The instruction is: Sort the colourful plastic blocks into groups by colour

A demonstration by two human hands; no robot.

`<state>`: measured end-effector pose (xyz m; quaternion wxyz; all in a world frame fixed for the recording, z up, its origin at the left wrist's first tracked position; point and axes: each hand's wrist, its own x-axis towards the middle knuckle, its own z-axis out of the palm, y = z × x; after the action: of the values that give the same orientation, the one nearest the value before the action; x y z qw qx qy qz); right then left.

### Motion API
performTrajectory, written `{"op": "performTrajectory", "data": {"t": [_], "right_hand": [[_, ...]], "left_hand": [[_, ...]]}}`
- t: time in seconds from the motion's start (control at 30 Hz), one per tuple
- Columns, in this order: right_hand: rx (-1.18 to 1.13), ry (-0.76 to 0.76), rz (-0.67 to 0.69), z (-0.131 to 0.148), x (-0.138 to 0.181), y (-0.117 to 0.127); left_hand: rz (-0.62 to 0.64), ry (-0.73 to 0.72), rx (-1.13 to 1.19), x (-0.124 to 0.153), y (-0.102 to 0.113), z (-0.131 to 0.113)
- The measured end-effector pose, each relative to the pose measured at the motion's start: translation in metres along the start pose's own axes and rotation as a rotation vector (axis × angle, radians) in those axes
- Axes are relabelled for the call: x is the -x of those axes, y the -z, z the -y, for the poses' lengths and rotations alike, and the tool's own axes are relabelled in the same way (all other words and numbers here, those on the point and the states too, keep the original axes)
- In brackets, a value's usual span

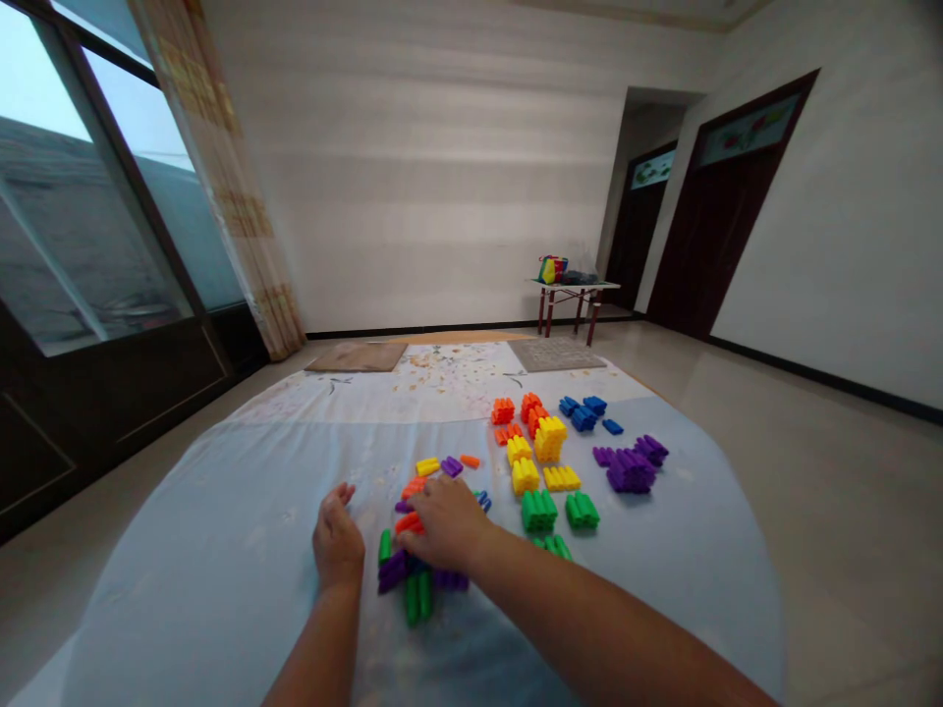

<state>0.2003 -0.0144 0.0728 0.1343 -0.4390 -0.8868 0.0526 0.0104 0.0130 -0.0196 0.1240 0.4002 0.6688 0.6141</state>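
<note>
Centrally, a loose heap of mixed plastic blocks (413,574) is seen on the pale sheet (221,550) spread over the floor, with purple, green, orange and yellow pieces jumbled together. The right hand (446,525) is laid palm down over the far part of this heap, its fingers curled onto an orange block (408,523); whether that block is actually gripped cannot be told, since the fingertips are hidden. The left hand (337,538) is held just left of the heap, resting on the sheet with its grip loosely half open and nothing held in it. Two green blocks (417,596) are lying side by side at the near edge of the heap, beside purple ones (394,570). Farther off and to the right, blocks are found sorted by colour: green groups (560,511) nearest, yellow stacks (537,452) beyond them, orange ones (516,412) farther still, purple ones (630,466) to the right, and blue ones (585,410) at the far right. Against the far wall a small table (575,295) carrying a colourful bag (552,268) is visible, with dark doors (707,226) to its right. A large window (81,196) and a curtain (221,177) are seen on the left.
</note>
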Motion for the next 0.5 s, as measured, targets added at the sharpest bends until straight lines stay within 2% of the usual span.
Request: {"op": "performTrajectory", "data": {"t": [0.17, 0.33, 0.5], "right_hand": [[0.015, -0.007, 0.04, 0.013, -0.001, -0.016], [-0.041, 0.108, 0.095, 0.007, 0.007, -0.017], [-0.2, 0.128, -0.014, -0.005, 0.023, -0.014]], "left_hand": [[0.009, 0.0, -0.023, 0.0, 0.0, -0.002], [0.019, 0.011, -0.031, -0.002, 0.0, -0.003], [0.011, 0.024, -0.035, -0.001, -0.001, -0.003]]}}
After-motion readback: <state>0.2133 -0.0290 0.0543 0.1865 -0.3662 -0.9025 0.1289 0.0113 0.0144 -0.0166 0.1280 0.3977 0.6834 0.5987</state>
